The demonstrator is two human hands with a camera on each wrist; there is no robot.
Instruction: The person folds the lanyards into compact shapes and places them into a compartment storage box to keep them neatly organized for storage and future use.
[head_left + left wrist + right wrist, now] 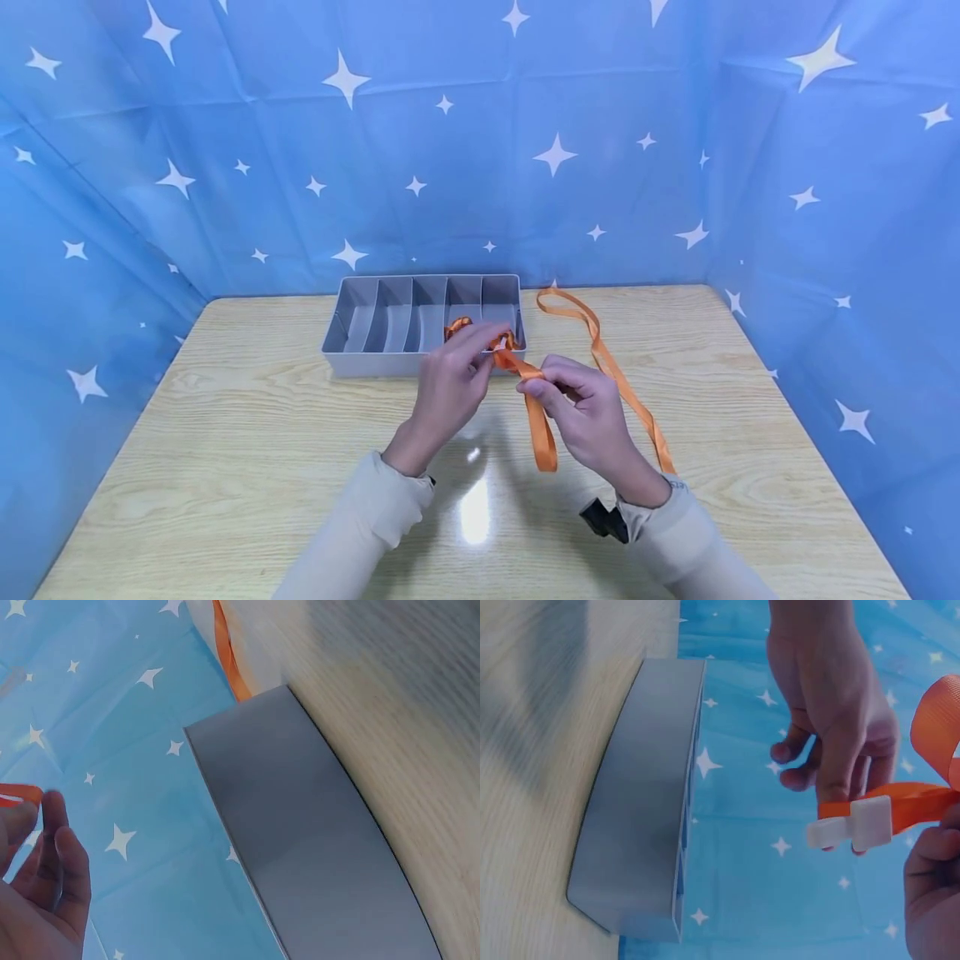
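An orange ribbon lanyard (542,433) is stretched between the two hands, in front of the grey tray's right end. My right hand (592,412) pinches its strap between thumb and fingers, and a folded length hangs below. At the other end my left hand (453,375) pinches the strap by the fingertips, close to a white plastic clip (871,823) seen in the right wrist view. In the left wrist view the left hand (49,877) shows at the left edge with a bit of orange strap (21,791) at its fingertips.
The grey tray (375,364) with several compartments stands at the table's back. Bunched orange straps (457,325) lie in its right part, partly behind the left hand. A long orange strap (626,387) runs across the wooden table (750,433). A blue starry curtain (465,167) surrounds the table.
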